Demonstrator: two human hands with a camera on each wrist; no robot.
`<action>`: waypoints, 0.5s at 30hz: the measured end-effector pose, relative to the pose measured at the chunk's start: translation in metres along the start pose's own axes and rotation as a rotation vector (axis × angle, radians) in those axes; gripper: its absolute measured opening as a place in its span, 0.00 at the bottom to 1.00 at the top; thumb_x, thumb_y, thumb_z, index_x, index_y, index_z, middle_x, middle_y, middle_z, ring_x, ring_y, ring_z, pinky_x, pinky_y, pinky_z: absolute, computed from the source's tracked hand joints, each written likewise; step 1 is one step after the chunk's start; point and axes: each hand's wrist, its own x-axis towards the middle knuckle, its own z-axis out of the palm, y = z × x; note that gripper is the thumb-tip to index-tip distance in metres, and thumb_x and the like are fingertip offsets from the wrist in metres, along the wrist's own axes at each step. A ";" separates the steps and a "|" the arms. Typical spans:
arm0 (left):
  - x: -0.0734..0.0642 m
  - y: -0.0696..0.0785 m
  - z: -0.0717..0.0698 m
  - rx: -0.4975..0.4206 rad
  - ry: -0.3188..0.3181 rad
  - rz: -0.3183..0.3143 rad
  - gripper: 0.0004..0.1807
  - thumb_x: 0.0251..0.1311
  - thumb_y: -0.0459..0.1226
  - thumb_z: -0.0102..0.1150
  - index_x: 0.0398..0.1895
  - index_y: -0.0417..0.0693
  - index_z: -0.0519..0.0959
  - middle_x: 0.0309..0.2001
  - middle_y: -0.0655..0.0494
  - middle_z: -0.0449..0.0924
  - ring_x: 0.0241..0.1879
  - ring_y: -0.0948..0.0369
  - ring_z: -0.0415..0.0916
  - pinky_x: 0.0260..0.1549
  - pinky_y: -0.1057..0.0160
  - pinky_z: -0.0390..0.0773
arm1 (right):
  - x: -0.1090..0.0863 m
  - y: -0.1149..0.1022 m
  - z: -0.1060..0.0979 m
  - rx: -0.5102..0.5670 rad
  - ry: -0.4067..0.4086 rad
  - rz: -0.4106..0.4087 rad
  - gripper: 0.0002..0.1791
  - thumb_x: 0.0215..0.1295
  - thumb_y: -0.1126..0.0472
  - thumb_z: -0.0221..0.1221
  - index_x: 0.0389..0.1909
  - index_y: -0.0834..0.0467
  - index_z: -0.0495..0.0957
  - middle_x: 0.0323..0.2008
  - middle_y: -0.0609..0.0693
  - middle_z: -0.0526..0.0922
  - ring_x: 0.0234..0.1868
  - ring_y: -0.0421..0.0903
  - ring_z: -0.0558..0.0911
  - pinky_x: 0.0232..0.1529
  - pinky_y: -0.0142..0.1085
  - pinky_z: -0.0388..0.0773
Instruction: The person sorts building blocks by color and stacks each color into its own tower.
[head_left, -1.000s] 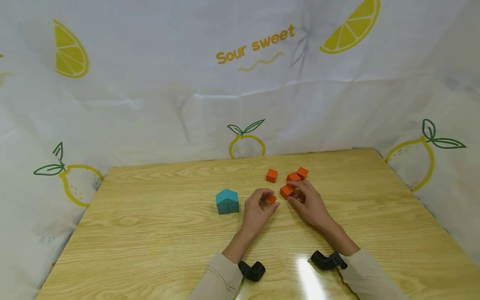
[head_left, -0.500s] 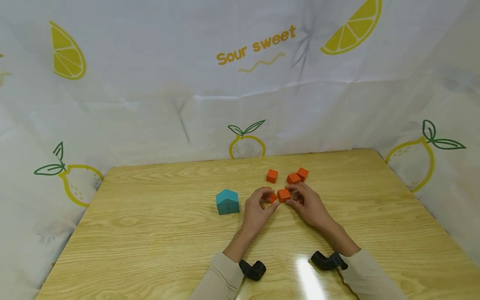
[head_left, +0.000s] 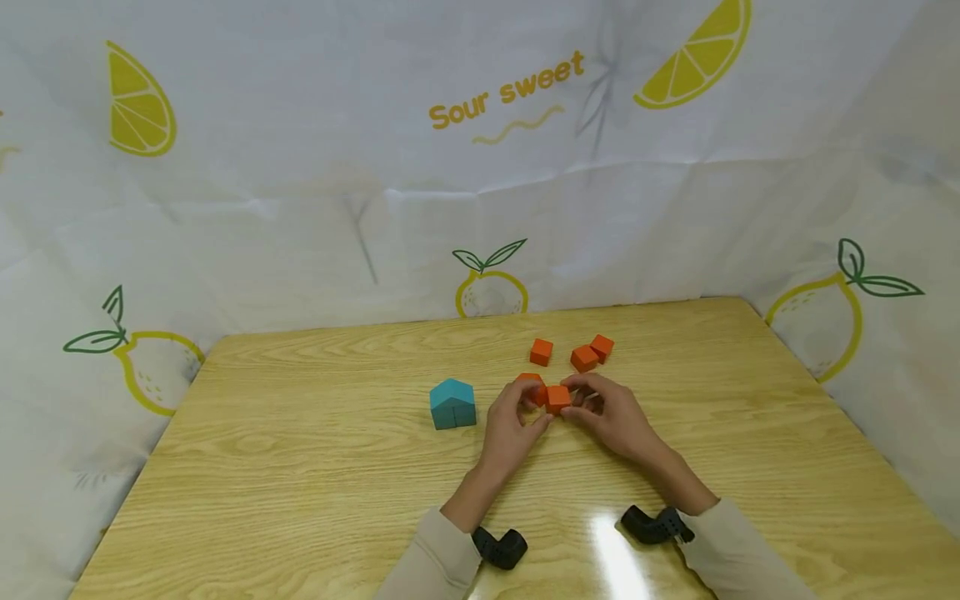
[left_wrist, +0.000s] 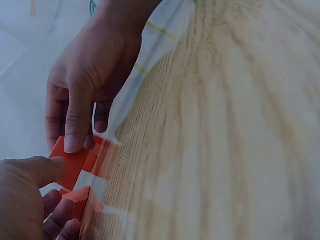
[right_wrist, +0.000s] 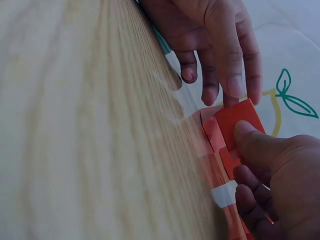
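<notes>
An orange block [head_left: 558, 399] is pinched in the right hand [head_left: 617, 415], just beside the left hand [head_left: 512, 423], whose curved fingers partly hide another block [head_left: 531, 377]; I cannot tell whether they grip. Wood-grained tabletop [head_left: 322, 500] beneath, lemon-print cloth [head_left: 315, 133] behind. The sleeves [head_left: 738, 550] run out of view.

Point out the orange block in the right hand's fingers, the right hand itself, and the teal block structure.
Orange block [head_left: 557, 400]: head view, visible middle.
Right hand [head_left: 618, 415]: head view, back, thumb side.
Teal block structure [head_left: 453, 407]: head view, front face.
</notes>
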 end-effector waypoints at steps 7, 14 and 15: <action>-0.010 0.001 -0.003 0.010 -0.015 -0.030 0.23 0.54 0.29 0.68 0.53 0.43 0.74 0.43 0.51 0.76 0.35 0.57 0.73 0.28 0.68 0.70 | -0.003 -0.009 0.003 0.073 -0.053 -0.001 0.20 0.56 0.65 0.68 0.50 0.57 0.78 0.34 0.46 0.80 0.34 0.43 0.79 0.35 0.35 0.77; -0.019 0.002 -0.010 0.051 -0.018 -0.046 0.22 0.54 0.28 0.68 0.53 0.43 0.75 0.43 0.54 0.76 0.32 0.59 0.72 0.25 0.69 0.69 | -0.004 -0.013 0.009 0.135 -0.104 -0.004 0.20 0.55 0.64 0.68 0.50 0.56 0.78 0.35 0.46 0.80 0.35 0.43 0.80 0.37 0.35 0.79; -0.020 0.002 -0.011 0.050 -0.018 -0.044 0.22 0.54 0.28 0.68 0.53 0.43 0.75 0.42 0.54 0.76 0.32 0.59 0.71 0.25 0.69 0.69 | -0.004 -0.013 0.010 0.140 -0.110 -0.008 0.20 0.55 0.64 0.68 0.50 0.56 0.78 0.34 0.46 0.80 0.34 0.43 0.80 0.37 0.35 0.79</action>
